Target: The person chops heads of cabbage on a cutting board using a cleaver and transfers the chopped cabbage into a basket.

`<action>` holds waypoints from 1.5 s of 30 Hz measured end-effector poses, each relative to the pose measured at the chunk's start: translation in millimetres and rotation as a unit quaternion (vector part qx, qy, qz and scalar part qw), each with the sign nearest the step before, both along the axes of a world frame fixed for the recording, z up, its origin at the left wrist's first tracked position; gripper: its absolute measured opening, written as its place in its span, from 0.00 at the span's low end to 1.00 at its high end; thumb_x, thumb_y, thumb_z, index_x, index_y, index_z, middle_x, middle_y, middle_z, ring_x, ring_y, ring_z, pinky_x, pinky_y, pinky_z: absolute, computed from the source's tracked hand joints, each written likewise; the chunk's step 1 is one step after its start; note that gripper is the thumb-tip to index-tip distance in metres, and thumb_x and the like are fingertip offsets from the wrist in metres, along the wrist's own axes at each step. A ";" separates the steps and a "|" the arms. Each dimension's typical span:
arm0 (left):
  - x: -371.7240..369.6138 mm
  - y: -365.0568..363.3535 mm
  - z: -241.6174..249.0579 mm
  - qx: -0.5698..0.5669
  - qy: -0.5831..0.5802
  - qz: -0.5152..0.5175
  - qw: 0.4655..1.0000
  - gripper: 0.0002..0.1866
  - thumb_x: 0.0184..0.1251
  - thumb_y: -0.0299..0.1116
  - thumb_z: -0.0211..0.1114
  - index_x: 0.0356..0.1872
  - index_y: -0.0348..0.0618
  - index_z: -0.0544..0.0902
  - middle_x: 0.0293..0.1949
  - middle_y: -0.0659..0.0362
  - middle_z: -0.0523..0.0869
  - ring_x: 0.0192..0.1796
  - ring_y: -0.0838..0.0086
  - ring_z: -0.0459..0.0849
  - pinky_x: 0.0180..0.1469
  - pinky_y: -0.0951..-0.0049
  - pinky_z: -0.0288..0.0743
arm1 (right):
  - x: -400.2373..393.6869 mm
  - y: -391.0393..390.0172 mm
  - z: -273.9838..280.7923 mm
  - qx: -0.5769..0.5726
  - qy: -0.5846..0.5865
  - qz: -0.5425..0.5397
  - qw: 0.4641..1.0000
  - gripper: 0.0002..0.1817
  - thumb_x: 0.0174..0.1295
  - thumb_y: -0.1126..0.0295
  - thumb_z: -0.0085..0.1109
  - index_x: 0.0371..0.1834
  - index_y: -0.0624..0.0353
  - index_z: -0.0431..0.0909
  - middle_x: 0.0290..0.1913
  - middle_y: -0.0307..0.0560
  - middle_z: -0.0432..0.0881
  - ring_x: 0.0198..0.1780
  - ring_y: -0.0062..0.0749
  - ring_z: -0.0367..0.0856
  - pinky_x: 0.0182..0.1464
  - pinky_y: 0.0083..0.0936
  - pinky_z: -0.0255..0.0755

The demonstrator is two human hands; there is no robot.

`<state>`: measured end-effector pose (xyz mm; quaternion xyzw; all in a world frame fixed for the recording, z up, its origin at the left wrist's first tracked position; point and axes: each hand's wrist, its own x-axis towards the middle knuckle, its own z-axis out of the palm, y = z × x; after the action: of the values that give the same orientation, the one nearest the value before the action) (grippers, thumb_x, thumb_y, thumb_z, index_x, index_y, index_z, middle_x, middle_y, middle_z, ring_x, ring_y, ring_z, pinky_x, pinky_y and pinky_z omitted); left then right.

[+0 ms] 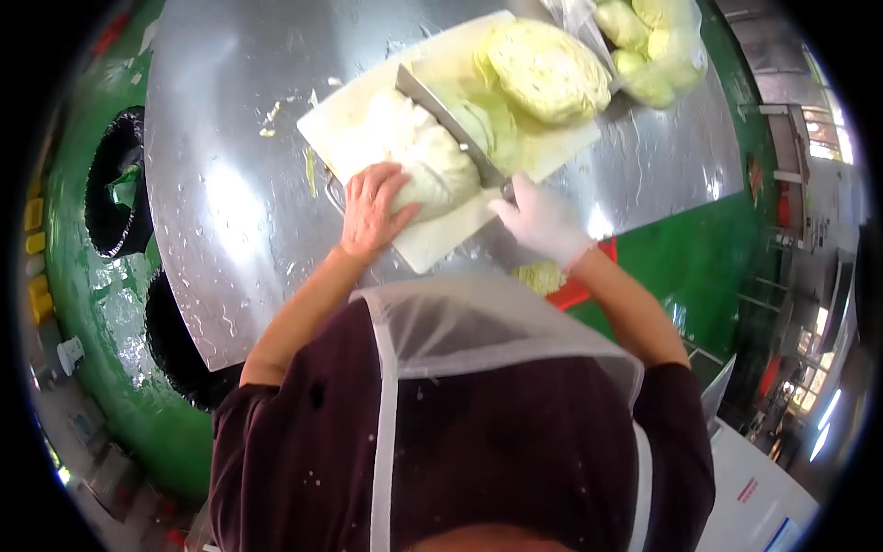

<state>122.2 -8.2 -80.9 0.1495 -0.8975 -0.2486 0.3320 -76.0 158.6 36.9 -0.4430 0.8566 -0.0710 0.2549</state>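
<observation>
Cabbage (pixel 443 167), cut piece (pixel 549 74) — knife (pixel 449 120) between — bagged cabbages (pixel 648 57) beyond board (pixel 430 247).

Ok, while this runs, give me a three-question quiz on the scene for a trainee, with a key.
1. Which hand holds the broad steel knife?
2. True or false: the bare left hand touches the pale, rounded cabbage piece.
3. Fill in: the white rectangular cutting board lies on a broad, wet-looking table made of ____.

Key:
1. The white-gloved right hand.
2. True.
3. Shiny grey metal.
</observation>
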 end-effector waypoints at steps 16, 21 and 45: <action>-2.5 2.4 -3.4 -0.026 0.028 0.029 0.999 0.26 0.48 0.28 0.72 0.50 0.40 0.73 0.50 0.49 0.75 0.53 0.51 0.73 0.57 0.55 0.66 | 34.6 -9.9 16.3 0.105 -0.042 -0.029 0.993 0.18 0.67 0.56 0.52 0.46 0.62 0.69 0.37 0.63 0.83 0.42 0.61 0.82 0.44 0.53 0.73; 20.1 19.1 12.9 -0.022 -0.067 0.059 0.996 0.25 0.49 0.30 0.73 0.50 0.44 0.74 0.50 0.53 0.75 0.54 0.54 0.73 0.57 0.56 0.67 | 35.6 -1.9 19.5 0.065 -0.016 -0.008 0.998 0.17 0.67 0.55 0.53 0.45 0.59 0.70 0.35 0.60 0.83 0.41 0.60 0.82 0.43 0.52 0.73; -124.8 -142.1 90.4 0.103 0.126 -0.042 0.986 0.10 0.75 0.29 0.52 0.49 0.37 0.78 0.47 0.52 0.84 0.51 0.63 0.81 0.52 0.68 0.76 | 50.4 119.5 16.9 -0.242 -0.054 -0.349 0.904 0.21 0.60 0.63 0.67 0.50 0.64 0.74 0.33 0.47 0.83 0.34 0.31 0.83 0.38 0.29 0.76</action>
<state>-2.5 -150.3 9.5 0.1126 -0.8236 -0.3708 0.4141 -25.6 278.1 53.7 -0.1597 0.8977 -0.3844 0.1444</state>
